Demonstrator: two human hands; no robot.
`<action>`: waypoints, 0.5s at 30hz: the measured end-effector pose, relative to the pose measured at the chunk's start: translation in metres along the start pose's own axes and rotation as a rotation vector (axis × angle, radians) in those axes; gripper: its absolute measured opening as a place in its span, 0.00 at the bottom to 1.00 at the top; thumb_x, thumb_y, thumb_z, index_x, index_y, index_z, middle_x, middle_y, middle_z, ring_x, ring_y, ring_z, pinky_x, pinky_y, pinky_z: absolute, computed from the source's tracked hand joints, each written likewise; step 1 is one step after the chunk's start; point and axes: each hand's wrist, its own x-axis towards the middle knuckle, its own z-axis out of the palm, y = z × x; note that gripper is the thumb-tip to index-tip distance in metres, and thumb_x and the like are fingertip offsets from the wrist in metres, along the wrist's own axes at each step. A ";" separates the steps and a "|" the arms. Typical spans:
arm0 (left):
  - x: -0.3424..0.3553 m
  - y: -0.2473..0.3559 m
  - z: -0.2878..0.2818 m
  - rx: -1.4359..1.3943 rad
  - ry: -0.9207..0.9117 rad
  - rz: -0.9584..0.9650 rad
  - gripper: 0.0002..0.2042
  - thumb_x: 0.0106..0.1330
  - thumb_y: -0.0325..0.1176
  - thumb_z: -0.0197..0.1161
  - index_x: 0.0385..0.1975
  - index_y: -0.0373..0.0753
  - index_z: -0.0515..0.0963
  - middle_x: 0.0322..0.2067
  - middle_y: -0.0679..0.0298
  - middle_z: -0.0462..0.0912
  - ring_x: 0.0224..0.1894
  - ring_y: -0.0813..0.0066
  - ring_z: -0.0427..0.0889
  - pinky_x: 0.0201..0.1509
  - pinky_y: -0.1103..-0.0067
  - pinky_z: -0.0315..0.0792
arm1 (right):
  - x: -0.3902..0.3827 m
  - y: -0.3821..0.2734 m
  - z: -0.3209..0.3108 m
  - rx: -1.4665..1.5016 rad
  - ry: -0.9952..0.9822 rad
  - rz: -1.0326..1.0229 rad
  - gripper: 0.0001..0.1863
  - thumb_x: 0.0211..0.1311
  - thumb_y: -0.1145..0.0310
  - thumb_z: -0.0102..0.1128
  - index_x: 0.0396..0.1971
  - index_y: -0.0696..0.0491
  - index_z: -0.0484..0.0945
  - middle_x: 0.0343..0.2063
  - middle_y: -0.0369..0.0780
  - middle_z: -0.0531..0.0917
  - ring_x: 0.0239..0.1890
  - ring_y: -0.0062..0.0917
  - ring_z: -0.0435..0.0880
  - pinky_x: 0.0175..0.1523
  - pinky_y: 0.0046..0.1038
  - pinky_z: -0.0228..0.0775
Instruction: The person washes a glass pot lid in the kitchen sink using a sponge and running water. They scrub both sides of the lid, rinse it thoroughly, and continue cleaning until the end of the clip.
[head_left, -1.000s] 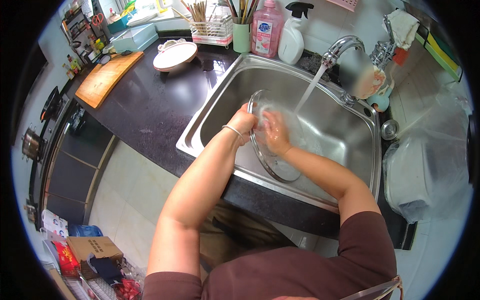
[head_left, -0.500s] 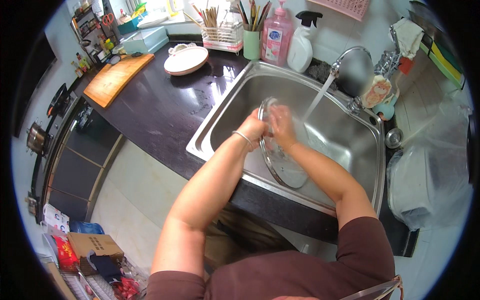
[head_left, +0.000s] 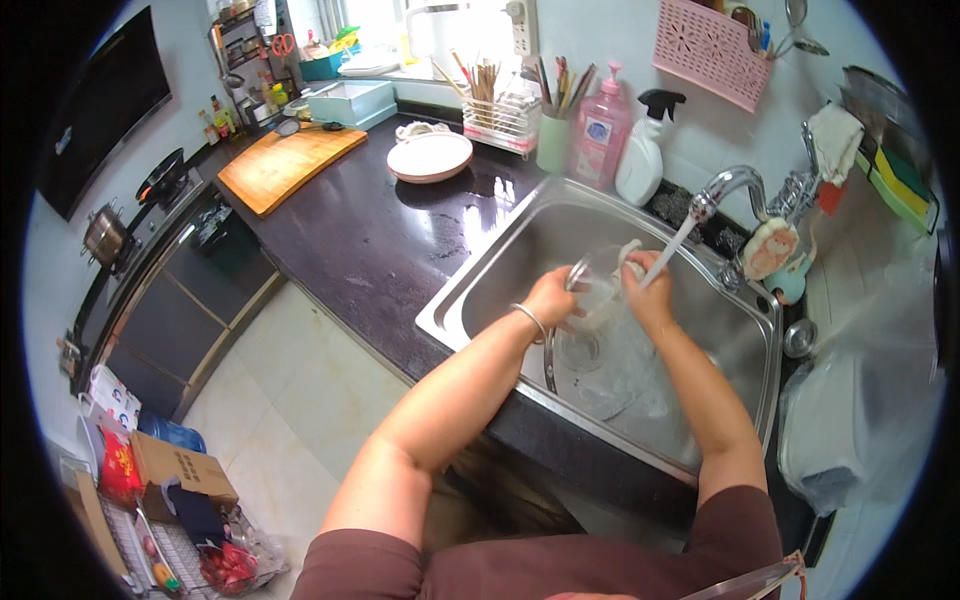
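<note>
My left hand (head_left: 553,305) is closed on the metal-rimmed edge of a clear glass pot lid (head_left: 600,372), tilted inside the steel sink (head_left: 478,262). My right hand (head_left: 648,297), at the lid's far right side, grips a whitish cloth (head_left: 629,252). Water (head_left: 670,250) runs from the curved chrome faucet (head_left: 735,180) onto the right hand and the lid. Splashes and see-through glass make parts of the lid's outline hard to make out.
Behind the sink stand a pink pump bottle (head_left: 603,130), a white spray bottle (head_left: 642,160) and a green utensil cup (head_left: 553,140). On the dark counter lie a pinkish-white plate (head_left: 430,158) and a wooden cutting board (head_left: 290,168). A plastic-covered white container (head_left: 825,425) sits at right.
The lid has turned from nearly edge-on to a flatter tilt. My right hand has moved to its far right side, under the water, and the cloth now shows. The whole view has shifted.
</note>
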 end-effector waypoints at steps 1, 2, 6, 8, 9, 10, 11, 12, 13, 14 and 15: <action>0.001 -0.001 0.003 0.057 0.016 0.045 0.26 0.52 0.16 0.47 0.54 0.38 0.65 0.52 0.55 0.71 0.38 0.63 0.80 0.29 0.70 0.79 | -0.002 -0.015 -0.008 -0.011 0.107 -0.179 0.13 0.48 0.72 0.57 0.37 0.52 0.76 0.38 0.42 0.75 0.38 0.38 0.76 0.45 0.33 0.68; 0.004 -0.006 0.003 0.075 0.030 0.057 0.22 0.54 0.17 0.49 0.52 0.37 0.66 0.49 0.56 0.73 0.36 0.65 0.80 0.30 0.70 0.79 | -0.003 -0.030 -0.012 0.010 0.020 -0.274 0.13 0.46 0.72 0.58 0.36 0.52 0.76 0.37 0.42 0.74 0.38 0.38 0.75 0.43 0.33 0.68; 0.008 -0.014 0.016 0.298 -0.006 0.312 0.13 0.58 0.23 0.53 0.43 0.35 0.71 0.31 0.61 0.79 0.30 0.74 0.80 0.25 0.78 0.77 | 0.006 -0.067 -0.038 -0.103 -0.127 -0.640 0.15 0.39 0.72 0.61 0.32 0.52 0.74 0.34 0.40 0.74 0.35 0.37 0.75 0.38 0.36 0.69; 0.001 -0.011 0.016 0.410 0.021 0.452 0.11 0.60 0.25 0.54 0.43 0.34 0.71 0.29 0.61 0.79 0.29 0.74 0.79 0.26 0.78 0.76 | 0.016 -0.071 -0.049 -0.158 -0.131 -0.750 0.15 0.36 0.72 0.62 0.30 0.52 0.74 0.32 0.40 0.74 0.33 0.36 0.75 0.36 0.36 0.69; 0.002 -0.014 0.017 0.441 0.031 0.559 0.10 0.60 0.26 0.54 0.42 0.34 0.71 0.28 0.61 0.79 0.29 0.74 0.79 0.27 0.78 0.76 | 0.020 -0.072 -0.054 -0.141 -0.139 -0.767 0.15 0.35 0.72 0.62 0.30 0.52 0.74 0.31 0.39 0.75 0.32 0.36 0.76 0.35 0.36 0.69; 0.002 -0.013 0.018 0.429 -0.001 0.496 0.09 0.61 0.27 0.54 0.40 0.34 0.71 0.28 0.61 0.78 0.29 0.74 0.79 0.28 0.78 0.76 | 0.023 -0.070 -0.059 -0.127 -0.150 -0.784 0.15 0.35 0.72 0.62 0.29 0.52 0.73 0.30 0.39 0.75 0.31 0.36 0.76 0.34 0.37 0.69; 0.001 -0.012 0.018 0.416 -0.035 0.433 0.09 0.61 0.28 0.54 0.39 0.33 0.71 0.27 0.61 0.78 0.28 0.75 0.78 0.29 0.78 0.76 | 0.025 -0.061 -0.063 -0.160 -0.130 -0.723 0.14 0.34 0.72 0.62 0.28 0.52 0.73 0.29 0.39 0.75 0.30 0.36 0.76 0.34 0.37 0.69; 0.002 -0.010 0.026 0.336 -0.057 0.406 0.07 0.61 0.27 0.54 0.36 0.33 0.71 0.25 0.61 0.78 0.27 0.75 0.78 0.28 0.79 0.74 | 0.023 -0.041 -0.073 -0.210 -0.111 -0.641 0.14 0.34 0.72 0.62 0.28 0.52 0.74 0.29 0.39 0.75 0.30 0.36 0.76 0.34 0.37 0.69; 0.004 -0.008 0.034 0.356 -0.060 0.436 0.06 0.61 0.27 0.54 0.36 0.33 0.71 0.25 0.61 0.78 0.27 0.75 0.78 0.28 0.78 0.73 | 0.020 -0.023 -0.083 -0.265 -0.089 -0.556 0.14 0.34 0.72 0.62 0.27 0.52 0.74 0.28 0.39 0.76 0.29 0.36 0.76 0.33 0.37 0.69; 0.005 -0.005 0.039 0.376 -0.054 0.466 0.06 0.61 0.27 0.54 0.35 0.33 0.70 0.24 0.60 0.78 0.27 0.74 0.78 0.28 0.78 0.73 | 0.020 -0.009 -0.089 -0.300 -0.056 -0.478 0.13 0.34 0.72 0.62 0.26 0.52 0.73 0.28 0.40 0.76 0.29 0.36 0.76 0.33 0.37 0.69; 0.000 -0.003 0.037 0.406 -0.026 0.487 0.05 0.61 0.27 0.54 0.34 0.33 0.70 0.24 0.60 0.78 0.26 0.74 0.78 0.28 0.78 0.72 | 0.020 -0.008 -0.089 -0.311 -0.022 -0.409 0.12 0.34 0.72 0.62 0.25 0.52 0.73 0.28 0.40 0.76 0.28 0.37 0.77 0.32 0.37 0.69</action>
